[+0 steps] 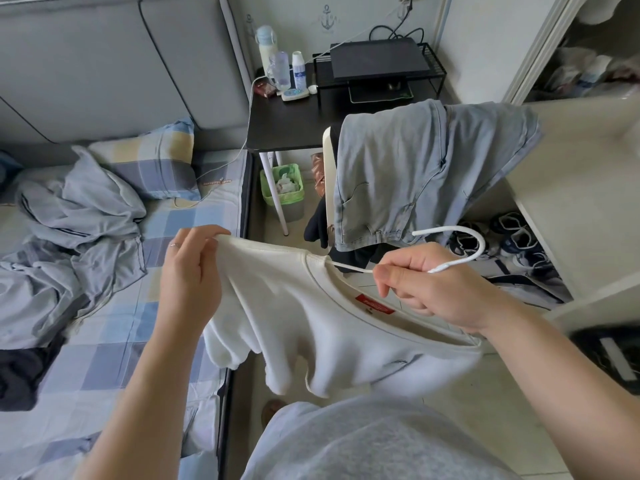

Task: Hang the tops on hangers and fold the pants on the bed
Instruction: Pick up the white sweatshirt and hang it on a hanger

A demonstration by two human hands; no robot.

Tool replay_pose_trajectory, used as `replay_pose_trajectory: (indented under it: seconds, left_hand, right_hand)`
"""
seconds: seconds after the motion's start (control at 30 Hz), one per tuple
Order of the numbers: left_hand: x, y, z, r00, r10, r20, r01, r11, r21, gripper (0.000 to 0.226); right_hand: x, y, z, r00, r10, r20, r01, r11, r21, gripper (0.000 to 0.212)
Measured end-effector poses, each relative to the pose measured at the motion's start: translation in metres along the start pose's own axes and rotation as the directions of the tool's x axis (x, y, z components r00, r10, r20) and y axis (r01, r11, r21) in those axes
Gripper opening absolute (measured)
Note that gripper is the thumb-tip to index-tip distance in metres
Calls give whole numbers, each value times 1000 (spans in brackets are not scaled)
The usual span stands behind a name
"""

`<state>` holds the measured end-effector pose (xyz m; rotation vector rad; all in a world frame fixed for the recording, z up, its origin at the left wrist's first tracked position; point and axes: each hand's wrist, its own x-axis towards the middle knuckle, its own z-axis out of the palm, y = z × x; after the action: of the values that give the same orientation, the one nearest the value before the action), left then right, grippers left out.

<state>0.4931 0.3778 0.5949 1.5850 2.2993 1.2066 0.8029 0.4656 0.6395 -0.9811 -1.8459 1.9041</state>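
A cream-white top [311,313] with a red neck label hangs in the air in front of me, over the gap between bed and floor. A white hanger [460,244] sticks out of its neck opening, hook curving up to the right. My right hand [436,285] grips the hanger at the base of its hook, inside the collar. My left hand [194,271] pinches the top's left shoulder edge. Light blue jeans [422,168] are draped over a chair back behind the top. The bed [114,327] with a checked sheet lies at the left.
A rumpled grey-blue duvet [69,244] and a checked pillow [156,157] lie on the bed, with a dark garment [20,375] at its left edge. A black side table [287,123] with bottles, a green bin [282,185] and shoes [512,233] stand beyond.
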Motion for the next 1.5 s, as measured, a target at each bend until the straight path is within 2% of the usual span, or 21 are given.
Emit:
replay_pose_trajectory:
  seconds: [0.07,0.13,0.23,0.33,0.43,0.57,0.67,0.83,1.0,1.03,1.1,1.17,1.23,1.27,1.37,1.43,1.5]
  left_hand:
    - [-1,6,1,1000,7,30,-7,1000,7,35]
    - [-4,16,0,987,127,99,-128,992,5,29]
    - [-8,36,0,907,252,336,-252,967,-47,31]
    - [-7,46,4,839,212,501,-193,977,-90,22]
    - [-4,50,9,826,165,540,-130,986,-101,19]
    - [-10,52,15,849,166,502,-99,983,-157,16]
    - [-17,53,19,872,199,447,-144,977,-155,14]
    - [-25,63,32,803,316,505,-304,946,-110,27]
    - [-30,56,37,883,273,382,-253,962,-102,27]
    - [-28,52,35,899,264,351,-240,965,-109,28]
    - [-22,42,25,931,225,289,-196,973,-123,25]
    - [-14,32,11,955,196,223,-173,978,-117,20]
    - [-7,24,-2,966,192,176,-175,979,-107,19]
    - [-5,20,-5,968,190,166,-175,979,-101,18]
    - [-1,12,-10,967,186,175,-180,982,-50,19]
    - [-1,6,-11,963,192,186,-197,980,7,17]
    - [-3,1,-11,964,179,197,-197,978,76,16]
  right_hand:
    - [-2,0,3,1000,-11,-23,11,1000,-28,37]
    - [-2,1,4,998,-27,-51,23,997,-79,36]
    - [-2,2,6,997,-49,-64,35,978,-207,33]
    - [-1,7,10,996,-50,-72,29,964,-266,31]
    - [-2,12,9,995,-36,-93,11,967,-256,30]
    - [-4,15,6,995,-19,-98,-8,962,-272,31]
    - [-4,14,3,994,-21,-106,-8,962,-274,30]
    - [5,14,4,993,-42,-112,2,943,-333,30]
    - [20,17,-5,985,-97,-144,49,951,-305,6]
    - [21,22,-13,986,-102,-131,51,937,-345,11]
    - [20,38,-35,993,-43,-111,-12,891,-453,23]
    - [13,60,-60,985,110,-130,-163,823,-544,31]
    - [5,80,-78,949,268,-167,-314,753,-579,30]
    - [5,88,-86,937,299,-182,-348,740,-576,25]
    - [10,105,-97,936,242,-255,-349,729,-589,21]
    - [14,104,-95,932,118,-343,-312,742,-593,11]
    - [16,99,-88,905,-41,-423,-232,786,-573,13]
